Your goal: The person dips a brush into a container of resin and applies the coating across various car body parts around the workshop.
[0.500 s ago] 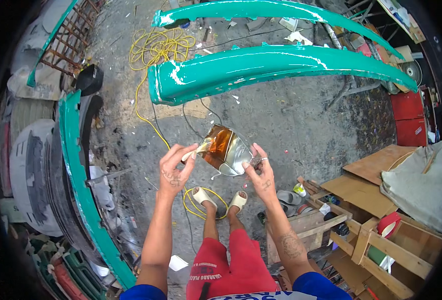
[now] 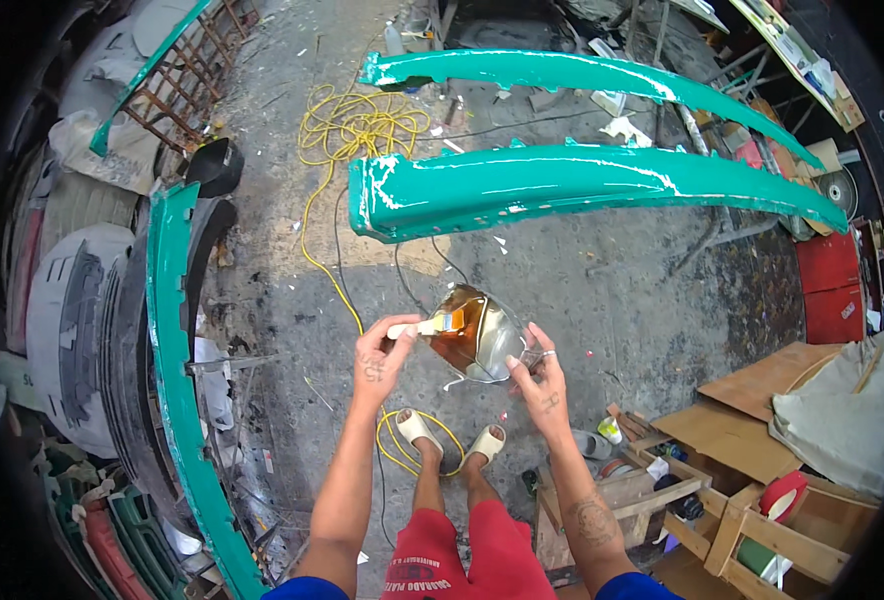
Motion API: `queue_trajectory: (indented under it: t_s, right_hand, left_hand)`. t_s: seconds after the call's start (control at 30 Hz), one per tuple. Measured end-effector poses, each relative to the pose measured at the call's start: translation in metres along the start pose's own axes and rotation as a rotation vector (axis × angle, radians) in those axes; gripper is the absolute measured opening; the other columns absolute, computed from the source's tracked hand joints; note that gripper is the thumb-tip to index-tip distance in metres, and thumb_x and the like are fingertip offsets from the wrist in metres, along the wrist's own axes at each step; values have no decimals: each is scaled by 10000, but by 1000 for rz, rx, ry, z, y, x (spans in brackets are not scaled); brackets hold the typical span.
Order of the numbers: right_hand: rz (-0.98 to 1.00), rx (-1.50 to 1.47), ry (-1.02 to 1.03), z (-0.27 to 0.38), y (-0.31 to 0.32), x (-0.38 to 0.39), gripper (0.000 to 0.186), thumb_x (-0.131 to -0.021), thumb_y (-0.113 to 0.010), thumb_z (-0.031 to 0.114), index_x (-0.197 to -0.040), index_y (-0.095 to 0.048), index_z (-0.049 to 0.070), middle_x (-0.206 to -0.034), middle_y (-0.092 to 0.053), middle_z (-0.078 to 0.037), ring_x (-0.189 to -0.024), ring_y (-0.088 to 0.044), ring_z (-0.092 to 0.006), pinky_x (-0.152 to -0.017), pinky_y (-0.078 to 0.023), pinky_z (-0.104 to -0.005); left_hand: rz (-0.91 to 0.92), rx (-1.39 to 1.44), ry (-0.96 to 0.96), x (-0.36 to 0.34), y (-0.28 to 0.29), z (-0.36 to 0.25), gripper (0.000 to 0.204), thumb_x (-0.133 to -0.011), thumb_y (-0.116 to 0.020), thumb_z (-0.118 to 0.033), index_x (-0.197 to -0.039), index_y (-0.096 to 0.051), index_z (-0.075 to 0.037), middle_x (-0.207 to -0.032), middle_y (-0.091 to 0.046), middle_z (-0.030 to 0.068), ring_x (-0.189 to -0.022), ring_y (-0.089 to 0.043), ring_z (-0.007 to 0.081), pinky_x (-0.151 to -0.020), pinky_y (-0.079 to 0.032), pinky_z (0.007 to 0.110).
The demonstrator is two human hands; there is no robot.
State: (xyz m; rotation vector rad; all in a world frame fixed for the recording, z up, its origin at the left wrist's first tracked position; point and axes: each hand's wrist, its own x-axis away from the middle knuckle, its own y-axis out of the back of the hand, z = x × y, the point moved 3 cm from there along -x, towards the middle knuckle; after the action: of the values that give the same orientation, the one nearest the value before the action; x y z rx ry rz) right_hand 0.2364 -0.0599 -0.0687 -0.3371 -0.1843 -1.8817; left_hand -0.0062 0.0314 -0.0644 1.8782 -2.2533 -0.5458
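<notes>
My left hand (image 2: pixel 377 362) pinches the pale handle of a small paintbrush (image 2: pixel 428 327). Its bristle end reaches over the rim of a shiny, cut-looking container (image 2: pixel 503 346) with amber liquid inside. Whether the bristles touch the liquid I cannot tell. Closed on the container's right edge, my right hand (image 2: pixel 541 386) holds it up at a tilt above the floor. Beyond them, a long curved teal panel (image 2: pixel 522 180) with white scuffed patches is raised off the floor, and a similar teal panel (image 2: pixel 562 75) lies behind it.
A third teal panel (image 2: pixel 169 330) stands along the left, beside stacked dark and grey curved parts (image 2: pixel 112 370). Yellow cable (image 2: pixel 362 125) coils on the floor and runs toward my feet. At right are a wooden frame (image 2: pixel 742 520), cardboard (image 2: pixel 732 440) and a red cabinet (image 2: pixel 830 275).
My left hand has brought the brush further over the container, and its bristle end now shows above the amber liquid. The whole view has shifted, so the surroundings appear lower and further right.
</notes>
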Motion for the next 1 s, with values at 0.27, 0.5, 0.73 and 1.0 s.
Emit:
queue_trajectory:
  t_s: [0.27,0.5,0.73,1.0]
  right_hand:
    - [-2,13,-48,8,2,-12,632,-919,-698,178,-1475,-412,86,-1185,-617,-85,-861,-608,-99,-630,-522,-238]
    - [-106,-192,-80,20,26,-10,602,-968,-564,189,-1519,-329,130,-1301,-525,-174,-1124,-598,-243,-716,-634,-385]
    - [-139,-234,-64,5,58,14,586,-974,-521,182,-1516,-311,117,-1383,-486,-154,-1197,-577,-270,-705,-643,-401]
    - [-138,-165,-214,-27,78,47,607,-966,-545,180,-1522,-309,116,-1277,-536,-163,-1106,-610,-255,-684,-644,-388]
  left_hand:
    - [-299,800,411,25,2,63,257,-959,-661,-118,-1164,-656,37,-853,-677,62,-702,-602,118,-642,-498,263]
    - [-458,926,355,6,-2,66,272,-975,-646,-129,-1198,-636,27,-901,-675,70,-781,-626,121,-701,-526,262]
    - [-394,848,225,-47,-13,56,355,-951,-679,-117,-1257,-612,51,-1017,-690,108,-867,-640,145,-820,-525,291]
    - [-573,701,140,-58,-17,70,320,-938,-700,-125,-1225,-667,14,-1034,-708,91,-907,-660,148,-838,-536,286]
